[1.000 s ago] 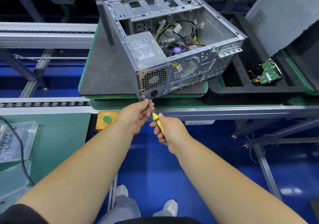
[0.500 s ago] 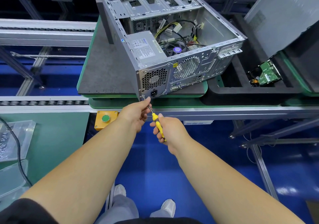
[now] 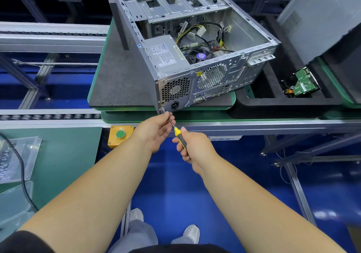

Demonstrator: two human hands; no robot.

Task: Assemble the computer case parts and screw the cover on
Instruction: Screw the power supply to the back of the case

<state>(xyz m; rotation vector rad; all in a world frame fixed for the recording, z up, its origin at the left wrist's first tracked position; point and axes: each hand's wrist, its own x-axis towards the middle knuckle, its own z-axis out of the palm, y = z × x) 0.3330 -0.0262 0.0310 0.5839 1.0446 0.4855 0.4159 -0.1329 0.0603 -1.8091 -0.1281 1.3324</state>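
On the grey-padded bench [image 3: 117,81], your open computer case [image 3: 195,57] is lying uncovered, wiring showing. Your right hand [image 3: 193,147] is gripping the yellow screwdriver [image 3: 178,135]; your left hand [image 3: 156,129] is pinching its shaft at the case's lower rear corner.

floor [image 3: 175,186]: glossy blue | roller conveyor [image 3: 48,116]: aluminium | side bench [image 3: 64,155]: green
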